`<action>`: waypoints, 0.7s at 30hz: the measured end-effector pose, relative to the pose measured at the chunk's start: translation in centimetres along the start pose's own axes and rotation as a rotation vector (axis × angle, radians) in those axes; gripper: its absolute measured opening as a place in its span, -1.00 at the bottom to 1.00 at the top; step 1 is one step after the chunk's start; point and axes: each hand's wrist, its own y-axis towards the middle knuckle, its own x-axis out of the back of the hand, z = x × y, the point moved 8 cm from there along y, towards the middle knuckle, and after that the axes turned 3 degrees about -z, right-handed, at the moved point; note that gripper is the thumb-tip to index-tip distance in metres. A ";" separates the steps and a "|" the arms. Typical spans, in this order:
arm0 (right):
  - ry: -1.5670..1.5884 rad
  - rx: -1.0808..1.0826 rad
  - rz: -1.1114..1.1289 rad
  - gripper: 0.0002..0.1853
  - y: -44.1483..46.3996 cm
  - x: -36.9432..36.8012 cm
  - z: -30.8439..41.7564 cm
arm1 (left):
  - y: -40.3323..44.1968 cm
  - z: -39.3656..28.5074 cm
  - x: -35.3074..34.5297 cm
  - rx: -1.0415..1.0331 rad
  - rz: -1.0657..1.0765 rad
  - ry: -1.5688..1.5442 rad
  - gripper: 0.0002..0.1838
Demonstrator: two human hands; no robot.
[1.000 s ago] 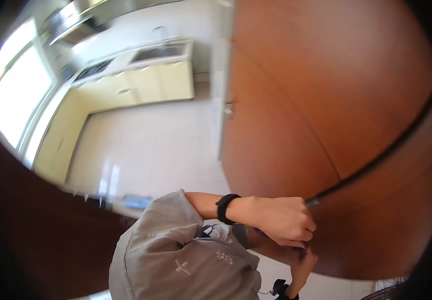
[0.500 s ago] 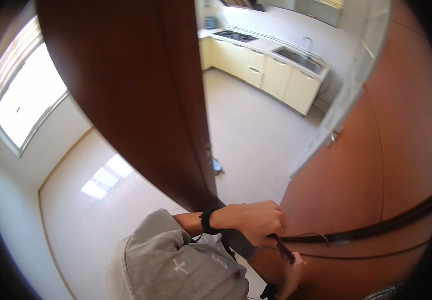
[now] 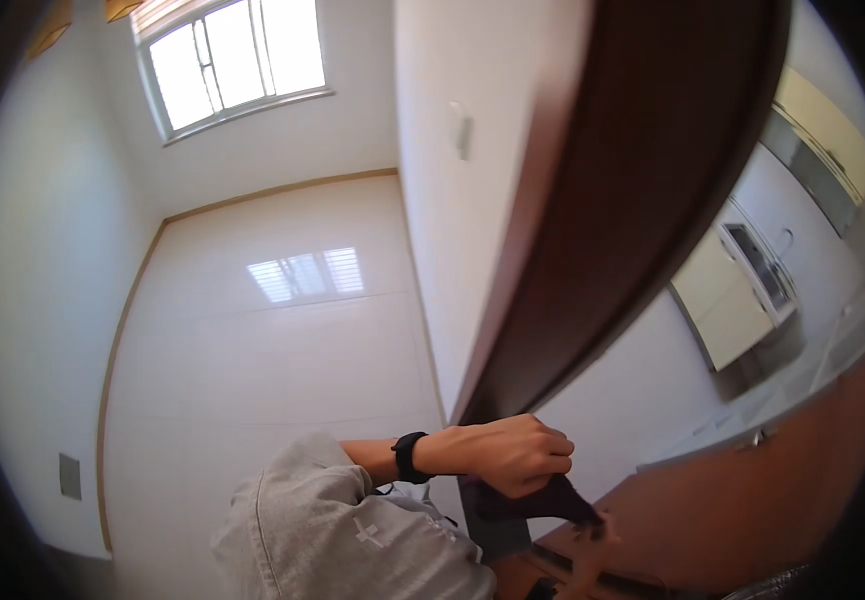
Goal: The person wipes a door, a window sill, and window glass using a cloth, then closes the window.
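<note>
A dark purple piece of cloth [image 3: 545, 500] is stretched between my two hands; its exact kind I cannot make out. My left hand [image 3: 513, 452] is closed on its upper end, knuckles up, with a black band [image 3: 409, 457] round the wrist and a grey sleeve [image 3: 298, 500] behind it. Lower and to the right, my right hand [image 3: 593, 548] pinches the cloth's other end. That hand is slightly blurred, and a dark band shows at its wrist near the bottom edge.
A dark brown door frame [image 3: 653, 150] rises just beyond my hands. To its left lies a room with a tiled floor [image 3: 253, 380] and a window [image 3: 243, 65]. On the right are kitchen cabinets [image 3: 723, 305] and a reddish-brown door panel [image 3: 733, 500] with a handle.
My view has swung left, so the window room fills more of it and the kitchen sits farther right. Both hands still hold the cloth, which now shows as a wider piece.
</note>
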 end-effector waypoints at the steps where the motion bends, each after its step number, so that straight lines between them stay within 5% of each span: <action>1: 0.128 0.063 -0.028 -0.80 0.5 -1.3 0.9 | -1.5 0.4 2.1 0.011 -0.075 0.024 -0.91; 6: 0.761 0.320 -0.236 -0.72 1.6 -5.3 10.7 | -8.6 3.4 12.5 0.073 -0.341 0.315 -0.79; 10: 0.637 0.535 -0.234 -0.72 0.5 -11.1 19.0 | -16.2 6.9 20.2 0.253 -0.367 0.532 -0.85; 15: 0.413 0.419 -0.167 -0.78 -1.4 -15.7 25.9 | -22.3 9.7 23.9 0.583 -0.304 0.607 -0.89; 18: 0.133 0.580 -0.462 -0.79 -2.2 -17.0 28.4 | -24.4 10.8 24.8 0.771 -0.264 0.504 -0.85; 21: 0.219 0.571 -0.711 -0.70 -2.0 -19.7 28.7 | -26.0 12.0 25.8 0.812 -0.219 0.363 -0.86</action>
